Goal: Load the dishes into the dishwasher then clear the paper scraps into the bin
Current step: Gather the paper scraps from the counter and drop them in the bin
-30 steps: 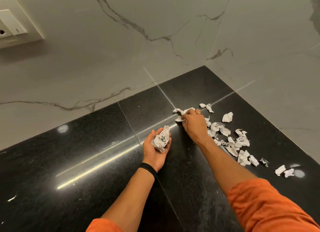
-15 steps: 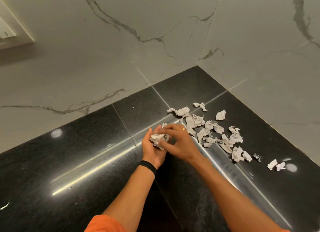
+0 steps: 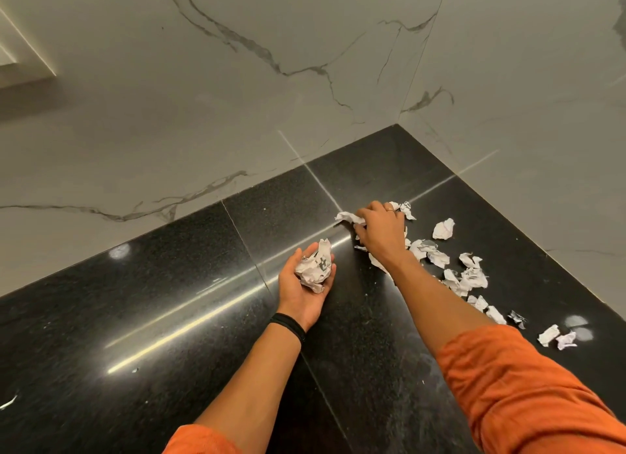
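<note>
My left hand (image 3: 305, 286) lies palm up on the black counter (image 3: 169, 318) and cups a wad of crumpled paper scraps (image 3: 316, 267). My right hand (image 3: 382, 231) reaches further back and closes its fingers on a white scrap (image 3: 349, 217) lying on the counter. Several more loose paper scraps (image 3: 469, 277) trail from that hand to the right, with one ball (image 3: 443, 229) apart and two pieces (image 3: 557, 336) near the right edge. No dishes, dishwasher or bin are in view.
Marble walls (image 3: 237, 115) meet in a corner behind the counter. A white fixture (image 3: 20, 64) shows on the wall at the upper left. A small white speck (image 3: 8, 402) lies at the counter's far left.
My right hand brought a scrap to the wad in my left hand, then reached back out to the far scraps. The left hand stayed in place, holding the wad.
</note>
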